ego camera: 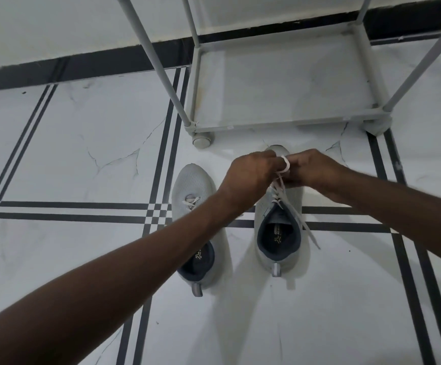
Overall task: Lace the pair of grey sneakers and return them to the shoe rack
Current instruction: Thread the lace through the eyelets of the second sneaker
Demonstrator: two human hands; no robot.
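Two knit grey sneakers are sitting side by side on the glossy marbled floor, heels nearest, toes pointing at the shoe rack. The left sneaker is lying partly under a forearm. Over the right sneaker, the left hand and right hand are pinching a flat white lace into a loop; one loose end is trailing beside the dark padded collar. Beyond, the tubular rack is standing on round feet.
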